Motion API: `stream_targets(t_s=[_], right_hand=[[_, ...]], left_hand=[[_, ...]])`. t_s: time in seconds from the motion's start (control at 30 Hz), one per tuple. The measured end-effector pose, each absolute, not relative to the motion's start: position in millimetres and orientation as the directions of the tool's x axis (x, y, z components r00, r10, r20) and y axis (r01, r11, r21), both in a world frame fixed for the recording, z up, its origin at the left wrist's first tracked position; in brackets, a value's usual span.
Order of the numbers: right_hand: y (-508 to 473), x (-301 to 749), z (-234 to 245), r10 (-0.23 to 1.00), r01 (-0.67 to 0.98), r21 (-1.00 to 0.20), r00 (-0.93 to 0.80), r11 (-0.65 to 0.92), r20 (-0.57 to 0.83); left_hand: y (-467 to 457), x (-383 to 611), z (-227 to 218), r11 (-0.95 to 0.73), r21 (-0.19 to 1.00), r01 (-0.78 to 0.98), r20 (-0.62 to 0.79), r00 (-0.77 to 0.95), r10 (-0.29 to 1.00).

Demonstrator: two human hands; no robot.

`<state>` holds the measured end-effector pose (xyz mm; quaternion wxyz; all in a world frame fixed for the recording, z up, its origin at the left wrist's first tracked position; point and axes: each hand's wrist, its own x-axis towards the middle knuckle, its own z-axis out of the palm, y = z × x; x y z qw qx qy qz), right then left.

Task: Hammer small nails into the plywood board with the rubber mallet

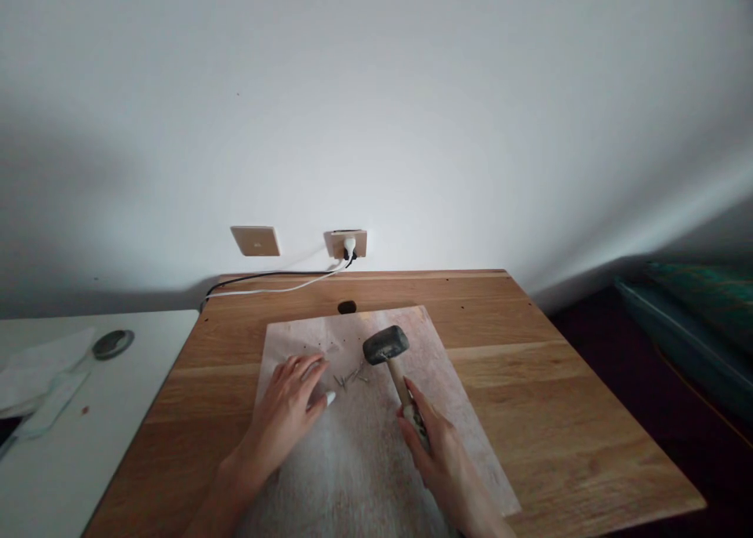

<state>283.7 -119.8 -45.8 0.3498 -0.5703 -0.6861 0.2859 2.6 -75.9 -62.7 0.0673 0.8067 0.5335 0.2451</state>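
A rubber mallet (pixel 385 345) with a black head and pale wooden handle is gripped in my right hand (pixel 432 440), fingers wrapped round the handle. Its head is over the upper right of a worn, whitish board (pixel 353 459). My left hand (pixel 292 393) is at the board's left side, fingers bent but apart, thumb with a white tip pointing right. Several small nails (pixel 351 376) lie loose between the left hand and the mallet head. A few dark dots, perhaps holes or nail heads, mark the board's far part.
Under the board is a wooden table (pixel 500 381) with a dark cable hole (pixel 347 307). White and black cables (pixel 276 288) run along its back to a wall socket (pixel 347 245). At left, a white table (pixel 147 358) bears a round dark object (pixel 114 344). Teal cushions (pixel 694 326) lie at right.
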Motion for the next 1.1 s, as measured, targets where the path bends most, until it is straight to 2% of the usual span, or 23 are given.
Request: stream_targets(t_s=[0.17,0.3,0.4,0.63,0.83,1.1], right_hand=[[-128,286,-45,0.983,0.597,-0.785,-0.162,0.164,0.082],[-140,290,-48,0.973,0.605,-0.763,-0.154,0.229,0.170],[-144,292,-52,0.956,0.608,-0.738,-0.218,0.292,0.199],[-147,285,-61,0.940,0.672,-0.658,-0.257,0.340,0.223],[-146,288,-54,0.912,0.726,-0.553,-0.349,0.409,0.217],[-144,285,-46,0.905,0.705,-0.572,-0.371,0.420,0.207]], left_hand=[[-76,10,-60,-0.468,0.420,0.778,0.326,0.352,0.877],[-62,5,-59,-0.456,0.398,0.796,0.334,0.338,0.880],[-54,0,-65,-0.482,0.383,0.788,0.295,0.390,0.872],[-62,8,-67,-0.517,0.495,0.699,0.279,0.436,0.856],[-65,2,-72,-0.497,0.490,0.716,0.322,0.381,0.867],[-67,4,-60,-0.484,0.488,0.726,0.309,0.375,0.874]])
